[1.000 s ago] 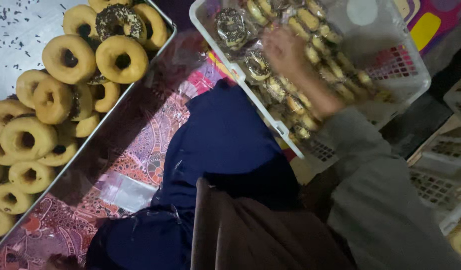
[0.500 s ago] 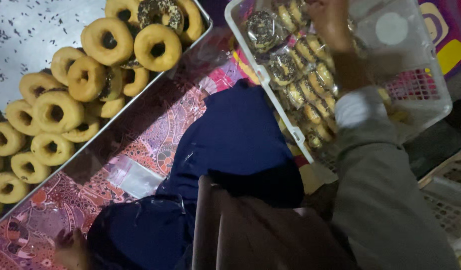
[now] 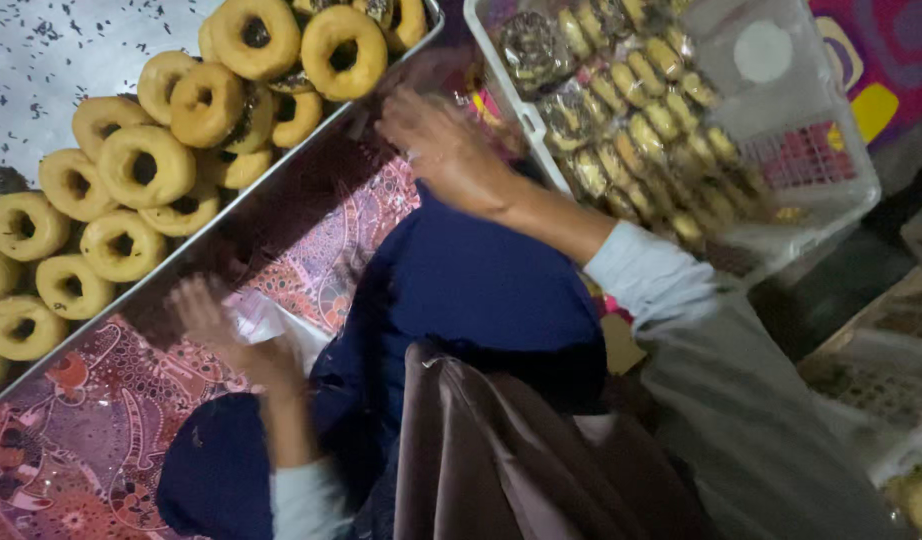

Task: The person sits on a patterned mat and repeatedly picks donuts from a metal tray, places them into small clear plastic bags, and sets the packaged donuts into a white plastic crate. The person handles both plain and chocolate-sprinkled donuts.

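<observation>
1. The left hand (image 3: 216, 325) has its fingers (image 3: 193, 300) spread and blurred over a clear plastic bag (image 3: 271, 325) lying on the patterned cloth (image 3: 91, 440); they seem to touch it, but whether they have hold of it I cannot tell.
2. The right hand (image 3: 446, 150) hangs open and empty, fingers loosely splayed, between the metal tray (image 3: 311, 150) and the white basket (image 3: 541, 130); it touches neither.
3. Outward from the left hand, the tray carries plain ring doughnuts (image 3: 141, 165) piled in rows, the nearest just beyond the tray's edge.
4. Outward from the right hand, the basket holds wrapped doughnuts (image 3: 631, 130) stood on edge in a row, with bare floor at its far end.
5. Judged from this, the step in hand is bagging: a bag is being readied while the right hand heads for the tray.
6. The next move calls for a firm pinch on the bag's mouth to open it, and a gentle lift of one doughnut without toppling the pile.
</observation>
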